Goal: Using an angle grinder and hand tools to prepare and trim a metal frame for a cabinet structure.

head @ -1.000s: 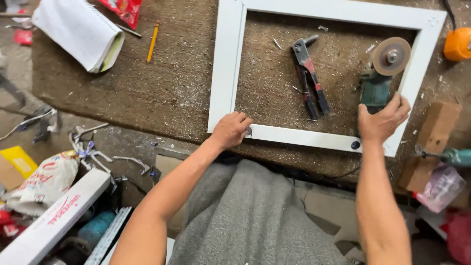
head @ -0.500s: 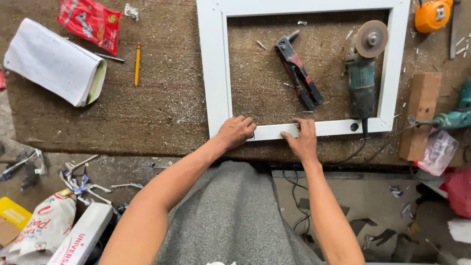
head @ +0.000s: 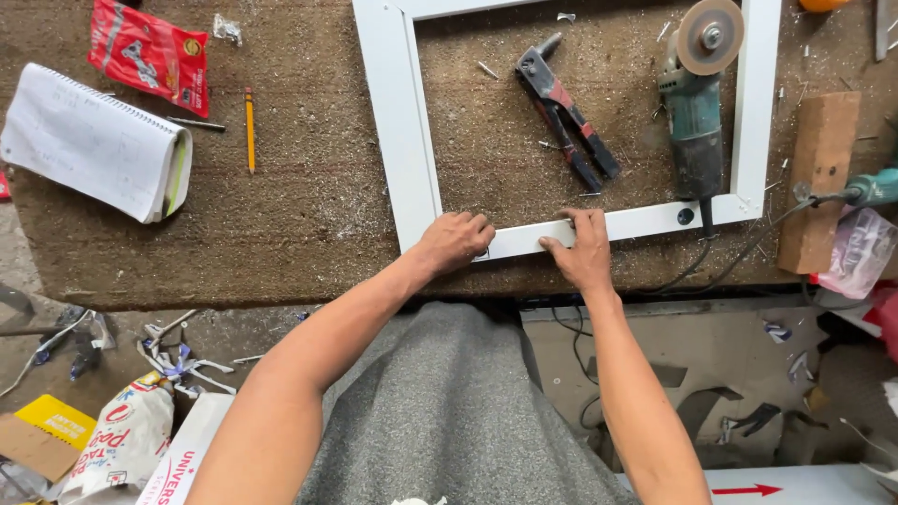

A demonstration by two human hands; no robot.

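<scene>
We've got both hands on the white frame point(head: 404, 131), lying flat on the brown worktop point(head: 281, 215). Left hand point(head: 456, 239) clamps its near-left corner, fingers curled down; right hand point(head: 582, 248) presses flat on the near rail. We judge we're squaring that corner. The riveter point(head: 566, 122) waits inside the frame.

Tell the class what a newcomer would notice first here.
A white rectangular frame lies on the brown workbench, with the left hand and right hand pressing its near rail. Inside it lie a red-and-black hand riveter and a green angle grinder.
</scene>
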